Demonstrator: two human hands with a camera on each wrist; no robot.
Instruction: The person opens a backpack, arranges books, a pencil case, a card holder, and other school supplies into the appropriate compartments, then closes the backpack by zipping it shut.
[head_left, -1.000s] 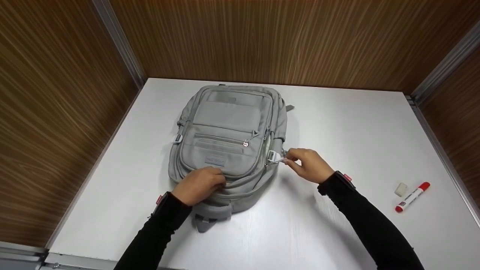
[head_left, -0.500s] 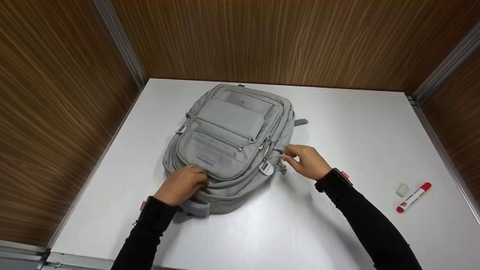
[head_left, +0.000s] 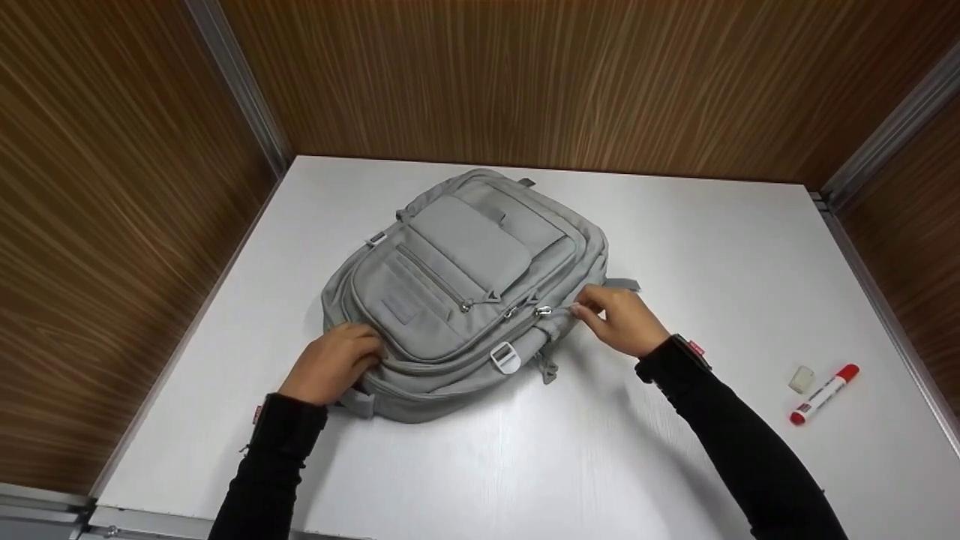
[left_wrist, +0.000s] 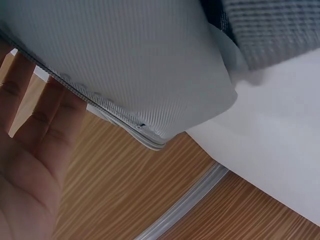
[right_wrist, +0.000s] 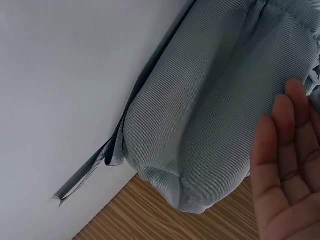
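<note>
A grey backpack [head_left: 450, 277] lies front side up and slanted on the white table. My left hand [head_left: 334, 364] grips its near-left edge; in the left wrist view the fingers [left_wrist: 37, 112] reach behind a piped seam and the thumb is hidden. At the bag's right side my right hand [head_left: 619, 319] pinches the pull cord of a zipper slider [head_left: 542, 310] between thumb and fingertips. The cord stretches taut from the slider. In the right wrist view the fingers [right_wrist: 287, 140] lie beside the grey side fabric, and the pinch itself is out of sight.
A red-capped marker [head_left: 825, 394] and a small pale eraser-like block [head_left: 801, 379] lie at the table's right. A white buckle [head_left: 505, 358] sits on the bag's near-right side. Wood-grain panels [head_left: 525, 82] wall the table [head_left: 705, 247] at back and sides.
The backpack has turned, its far end swinging right and its near end left. My left hand has moved left with it. My right hand stays nearly in place, still pinching the zipper pull.
</note>
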